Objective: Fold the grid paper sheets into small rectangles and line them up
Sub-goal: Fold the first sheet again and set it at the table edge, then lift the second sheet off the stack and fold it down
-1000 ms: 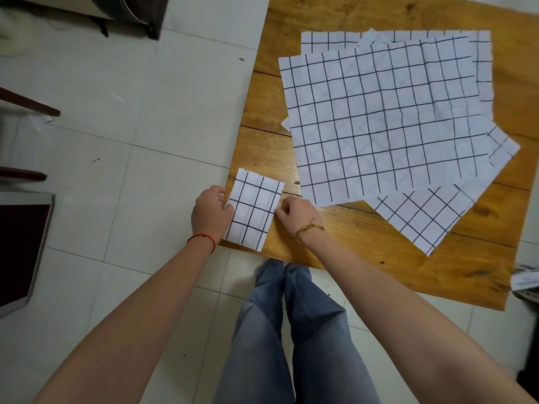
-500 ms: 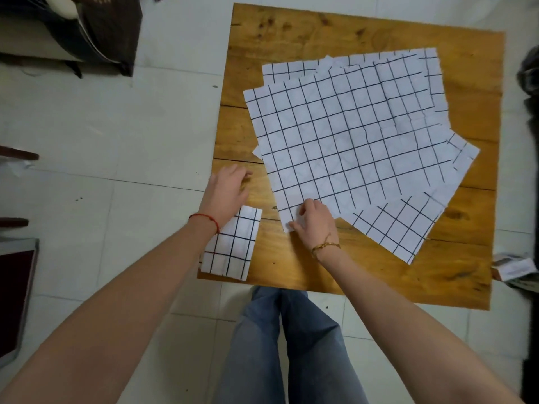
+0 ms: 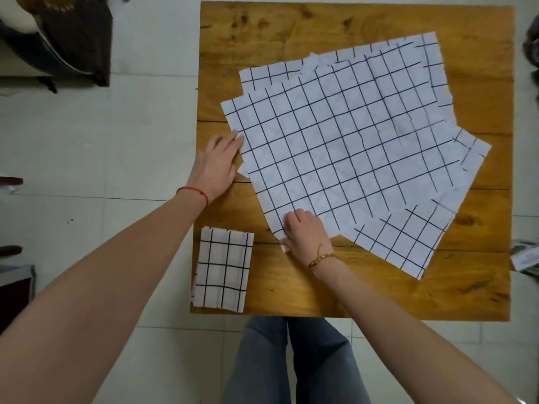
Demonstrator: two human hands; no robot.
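A folded grid paper rectangle [image 3: 223, 268] lies on the near left corner of the wooden table [image 3: 262, 39], slightly over its left edge. Several unfolded grid sheets lie fanned in a loose stack; the top sheet [image 3: 350, 158] is the largest showing. Parts of lower sheets [image 3: 402, 246] stick out at the near right and far side. My left hand [image 3: 217, 164] lies flat, fingers apart, fingertips touching the top sheet's left edge. My right hand [image 3: 306, 231] grips the top sheet's near left corner, fingers curled on it.
White tiled floor [image 3: 131, 141] surrounds the table. A dark bag [image 3: 73, 39] sits on the floor at the far left. A small printed box [image 3: 525, 255] lies by the table's right edge. My legs in jeans [image 3: 291, 360] are under the near edge.
Both hands left the folded rectangle, which now rests at the near left corner. The left hand reached up to the top sheet's left edge; the right hand took hold of its near corner.
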